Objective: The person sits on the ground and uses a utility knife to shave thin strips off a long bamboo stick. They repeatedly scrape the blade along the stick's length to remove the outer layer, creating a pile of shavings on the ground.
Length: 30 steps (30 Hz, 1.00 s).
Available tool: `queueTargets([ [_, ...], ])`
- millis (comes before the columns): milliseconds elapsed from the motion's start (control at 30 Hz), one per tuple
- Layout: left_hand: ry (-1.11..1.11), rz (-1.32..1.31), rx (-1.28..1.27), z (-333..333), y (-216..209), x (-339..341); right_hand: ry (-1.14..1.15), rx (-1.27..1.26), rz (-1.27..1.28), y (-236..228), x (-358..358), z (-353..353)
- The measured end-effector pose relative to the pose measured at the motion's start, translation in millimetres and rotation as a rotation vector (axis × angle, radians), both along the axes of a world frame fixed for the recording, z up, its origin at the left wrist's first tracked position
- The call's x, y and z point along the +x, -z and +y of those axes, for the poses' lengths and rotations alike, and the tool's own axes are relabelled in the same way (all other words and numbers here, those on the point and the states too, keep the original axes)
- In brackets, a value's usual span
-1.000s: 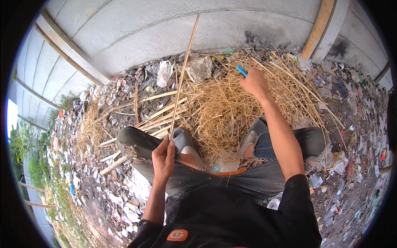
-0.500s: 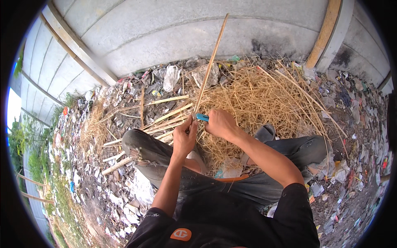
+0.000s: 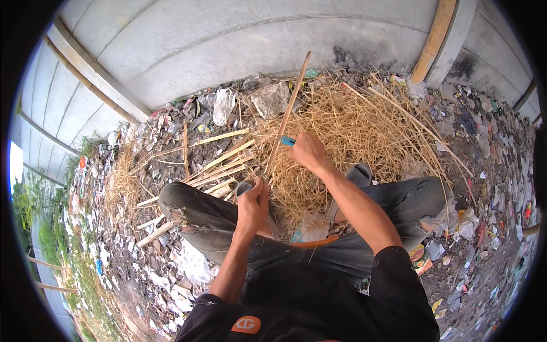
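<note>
My left hand (image 3: 252, 206) is closed around the lower end of a long, thin bamboo strip (image 3: 292, 104), which slants up and away toward the wall. In my right hand (image 3: 308, 153) is a blue-handled utility knife (image 3: 288, 140), gripped with closed fingers. The knife's front end lies against or just beside the strip, partway up from my left hand; its blade is too small to make out. A heap of thin straw-coloured shavings (image 3: 347, 119) spreads beneath and beyond my right hand.
Several split bamboo pieces (image 3: 225, 157) lie left of the strip. A grey concrete wall (image 3: 250, 43) rises behind, with a pale rock (image 3: 270, 100) at its foot. My bent legs flank the work, and an orange curved object (image 3: 315, 243) lies between them. Litter covers the ground.
My right hand has moved up and right with the knife, away from my left hand. My left hand has dropped slightly toward me, and the strip's far tip sits lower.
</note>
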<state>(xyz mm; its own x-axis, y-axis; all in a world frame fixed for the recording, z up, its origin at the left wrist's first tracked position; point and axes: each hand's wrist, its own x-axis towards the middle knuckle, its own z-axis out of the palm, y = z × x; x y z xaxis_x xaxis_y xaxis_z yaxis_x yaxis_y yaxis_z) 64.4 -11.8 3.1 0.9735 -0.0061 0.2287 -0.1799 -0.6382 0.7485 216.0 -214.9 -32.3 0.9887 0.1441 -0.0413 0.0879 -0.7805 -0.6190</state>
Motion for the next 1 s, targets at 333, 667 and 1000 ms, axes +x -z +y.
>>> queueTargets([
  [333,0.146,0.332,0.044,20.8,-46.8,-67.2,0.415,0.108,0.150,13.2,39.3,-94.0],
  [667,0.162,0.311,0.115,55.9,-66.3,-115.3,0.554,0.068,0.066,9.5,61.5,-120.7],
  [1000,-0.019,0.488,0.174,122.9,-73.1,-182.8,0.777,-0.101,0.012,-38.6,72.2,-275.1],
])
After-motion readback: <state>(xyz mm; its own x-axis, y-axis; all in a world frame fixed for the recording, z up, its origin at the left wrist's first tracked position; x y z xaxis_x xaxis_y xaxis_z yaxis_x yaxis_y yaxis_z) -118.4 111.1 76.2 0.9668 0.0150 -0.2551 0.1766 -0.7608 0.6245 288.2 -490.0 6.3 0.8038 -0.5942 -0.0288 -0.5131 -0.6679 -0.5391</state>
